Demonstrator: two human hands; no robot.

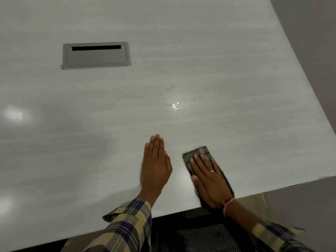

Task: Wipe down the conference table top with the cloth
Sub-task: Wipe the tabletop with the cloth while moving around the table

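Pressing down with flat, straight fingers, my right hand [209, 180] lies on the folded grey cloth [199, 153] at the lower right of the frame, near the table's closest edge. The cloth is spread on the table [91, 106], its far corner showing beyond my fingertips and its near end reaching the table edge under my wrist. A ring [212, 171] sits on one finger of that hand and a red thread band [227, 203] circles the wrist. My left hand [156, 166] is just left of the cloth, apart from it, open with the fingers held straight and close together over the pale tabletop, gripping nothing. Above the cloth, towards the middle right of the frame, a small patch of water droplets [179, 103] glints on the surface. In the upper left a grey rectangular cable hatch [96, 55] is set into the table. Both my sleeves [127, 224] are plaid, at the bottom edge.
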